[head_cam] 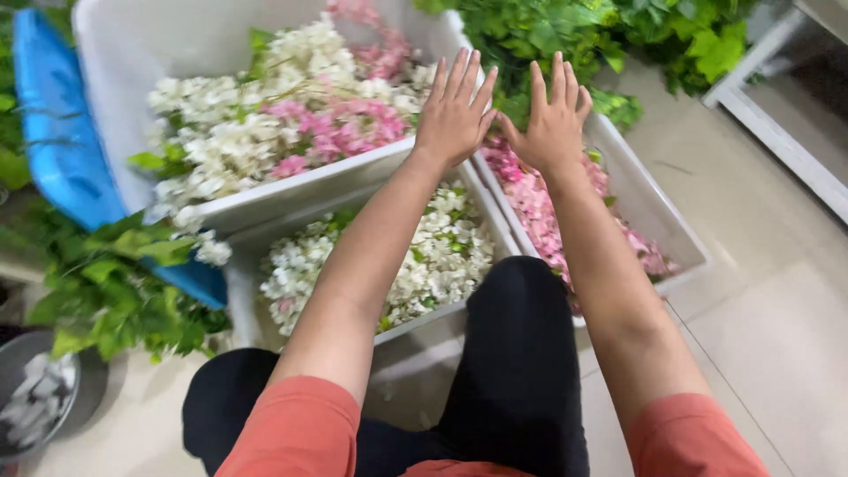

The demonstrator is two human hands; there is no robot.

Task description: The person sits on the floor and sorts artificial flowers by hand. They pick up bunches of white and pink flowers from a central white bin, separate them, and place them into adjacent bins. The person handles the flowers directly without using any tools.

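Note:
Both my arms stretch forward, backs of the hands up. My left hand (pixel 455 110) is flat with fingers together, hovering over the corner of a large white bin (pixel 132 53) heaped with white and pink artificial flowers (pixel 291 124). My right hand (pixel 552 119) has its fingers spread, just beside the left, above a white bin (pixel 654 208) of pink flowers (pixel 539 208). Neither hand holds anything. Below my left forearm sits a third white bin (pixel 240 291) of small white blossoms (pixel 442 256).
Green leafy stems (pixel 609 35) pile up at the back right. More green leaves (pixel 115 283) lie at the left over a blue container (pixel 57 141). A grey round tub (pixel 35 406) sits at the lower left. My black-trousered knees (pixel 521 353) rest on the tiled floor.

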